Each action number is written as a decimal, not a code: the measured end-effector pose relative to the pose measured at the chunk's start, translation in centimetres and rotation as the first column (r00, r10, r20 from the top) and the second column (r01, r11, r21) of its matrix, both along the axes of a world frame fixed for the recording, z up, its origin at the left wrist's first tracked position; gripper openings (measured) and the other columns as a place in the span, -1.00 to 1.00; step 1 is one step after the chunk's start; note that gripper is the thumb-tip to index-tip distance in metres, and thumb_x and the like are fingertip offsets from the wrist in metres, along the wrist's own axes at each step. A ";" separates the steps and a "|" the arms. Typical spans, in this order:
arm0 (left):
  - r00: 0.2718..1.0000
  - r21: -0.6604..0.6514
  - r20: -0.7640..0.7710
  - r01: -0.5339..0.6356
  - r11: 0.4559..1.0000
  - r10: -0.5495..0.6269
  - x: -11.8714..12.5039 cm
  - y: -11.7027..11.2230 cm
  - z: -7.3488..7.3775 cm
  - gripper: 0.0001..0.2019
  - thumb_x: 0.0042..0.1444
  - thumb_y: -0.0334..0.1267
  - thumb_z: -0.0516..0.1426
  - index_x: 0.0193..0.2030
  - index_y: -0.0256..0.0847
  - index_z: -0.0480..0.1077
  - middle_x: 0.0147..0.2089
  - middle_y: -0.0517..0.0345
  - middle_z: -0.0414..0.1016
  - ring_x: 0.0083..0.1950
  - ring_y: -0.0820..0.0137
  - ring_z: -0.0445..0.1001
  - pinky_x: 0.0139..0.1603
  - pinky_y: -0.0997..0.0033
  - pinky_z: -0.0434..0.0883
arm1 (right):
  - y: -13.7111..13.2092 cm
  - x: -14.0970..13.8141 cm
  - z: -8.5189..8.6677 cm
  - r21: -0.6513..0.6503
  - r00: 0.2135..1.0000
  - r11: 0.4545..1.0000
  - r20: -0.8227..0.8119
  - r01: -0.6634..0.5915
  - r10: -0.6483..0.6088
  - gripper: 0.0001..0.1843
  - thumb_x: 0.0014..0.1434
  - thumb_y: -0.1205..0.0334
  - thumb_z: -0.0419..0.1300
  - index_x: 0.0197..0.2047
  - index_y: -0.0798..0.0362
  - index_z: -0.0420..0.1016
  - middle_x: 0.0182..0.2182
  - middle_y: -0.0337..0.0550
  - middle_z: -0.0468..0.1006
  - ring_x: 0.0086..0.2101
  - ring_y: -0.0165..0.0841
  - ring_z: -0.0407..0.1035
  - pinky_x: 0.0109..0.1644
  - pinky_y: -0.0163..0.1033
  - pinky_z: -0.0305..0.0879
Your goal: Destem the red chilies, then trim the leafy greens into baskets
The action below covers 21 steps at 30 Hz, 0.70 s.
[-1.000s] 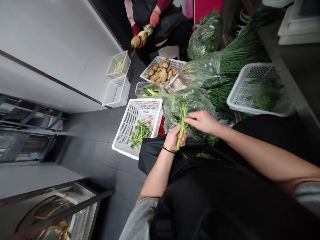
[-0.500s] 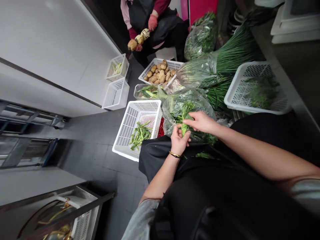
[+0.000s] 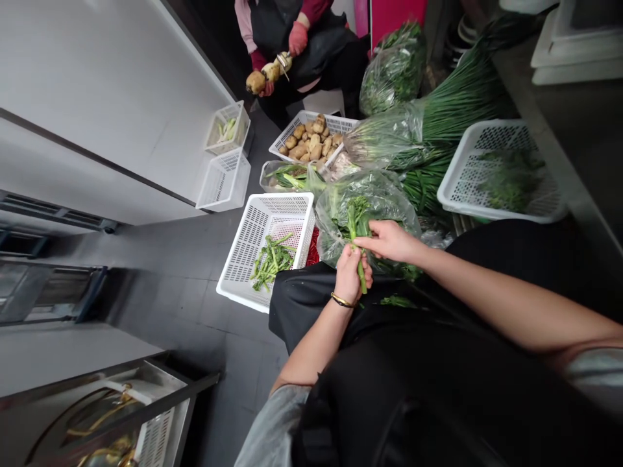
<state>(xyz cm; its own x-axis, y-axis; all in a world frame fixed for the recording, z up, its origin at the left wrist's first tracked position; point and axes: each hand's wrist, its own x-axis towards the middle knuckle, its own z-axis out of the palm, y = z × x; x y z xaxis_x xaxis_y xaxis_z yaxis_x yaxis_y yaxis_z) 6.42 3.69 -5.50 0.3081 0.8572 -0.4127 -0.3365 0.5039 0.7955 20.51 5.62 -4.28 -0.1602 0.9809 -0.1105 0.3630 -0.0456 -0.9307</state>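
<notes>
A green broccolini stalk (image 3: 357, 209) is upright in my hands, florets at the top, its cut end poking out below. My left hand (image 3: 349, 274) is wrapped round the lower stem. From the right, my right hand (image 3: 393, 241) pinches at the stalk's leafy middle, just above the left; its fingertips are partly hidden. Behind them lies an open clear plastic bag (image 3: 384, 188) with greens in it. To the left, a white basket (image 3: 238, 259) holds several trimmed broccolini stalks (image 3: 273, 261). A loose green scrap (image 3: 398, 301) rests on my black apron.
Across from me a person in red gloves (image 3: 298, 39) holds a peeler and a lotus root (image 3: 263, 78). Between us are a basket of potatoes (image 3: 311, 139) and bundled green onions (image 3: 452, 97). At right, another white basket (image 3: 450, 185) holds feathery greens. A metal table (image 3: 549, 123) edges in.
The broccolini stalk now leans slightly left, with its lower end showing beneath my left hand. My left hand has closed more fully round it. Across from me, the peeler has shifted on the lotus root.
</notes>
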 end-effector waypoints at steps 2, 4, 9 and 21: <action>0.997 -0.037 0.020 -0.069 0.997 0.069 -0.2 0.3 -0.2 -0.66 0.03 0.00 0.18 -0.36 -0.17 0.15 -0.58 0.37 0.19 -0.73 0.60 0.15 -0.78 0.63 0.05 | -1.2 -1.0 0.0 0.205 0.999 0.979 0.040 0.004 -0.013 -0.67 0.10 -0.04 0.10 -0.49 0.05 0.28 -0.58 -0.13 0.43 -0.52 -0.36 0.32 -0.42 -0.28 0.20; 0.993 -0.088 0.064 -0.096 0.991 0.101 -0.8 0.7 0.0 -0.69 0.07 -0.01 0.14 -0.36 -0.19 0.16 -0.61 0.37 0.16 -0.74 0.60 0.11 -0.78 0.62 0.04 | -2.6 -1.1 0.1 0.298 0.999 0.954 0.019 -0.037 0.033 -0.67 0.09 -0.03 0.11 -0.50 0.06 0.31 -0.54 -0.09 0.45 -0.47 -0.35 0.35 -0.35 -0.26 0.25; 0.977 -0.120 0.209 0.066 0.991 -0.040 -1.1 0.4 0.5 -0.69 0.11 0.02 0.08 -0.39 -0.20 0.19 -0.63 0.35 0.11 -0.74 0.59 0.06 -0.79 0.62 0.00 | -1.3 1.6 0.1 -0.142 0.975 0.989 -0.224 -0.030 -0.002 -0.54 0.11 -0.12 0.11 -0.60 0.08 0.27 -0.72 -0.21 0.33 -0.70 -0.47 0.19 -0.56 -0.33 0.18; 0.995 -0.179 0.099 -0.016 0.984 0.034 -0.7 0.4 -0.7 -0.58 0.11 0.16 0.04 -0.41 -0.21 0.23 -0.72 0.37 0.06 -0.79 0.59 0.00 -0.81 0.61 0.01 | -3.3 0.3 -0.9 0.122 0.978 0.977 -0.085 -0.177 0.188 -0.66 0.11 -0.01 0.13 -0.53 0.07 0.35 -0.60 -0.13 0.47 -0.57 -0.41 0.34 -0.45 -0.32 0.26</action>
<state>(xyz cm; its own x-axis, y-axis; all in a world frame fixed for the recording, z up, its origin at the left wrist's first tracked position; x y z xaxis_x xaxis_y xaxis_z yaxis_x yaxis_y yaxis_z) 5.71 4.06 -6.20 0.3351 0.7811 -0.5269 -0.4248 0.6244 0.6555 20.86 2.32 -5.16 -0.3423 0.9393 0.0240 0.2648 0.1210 -0.9567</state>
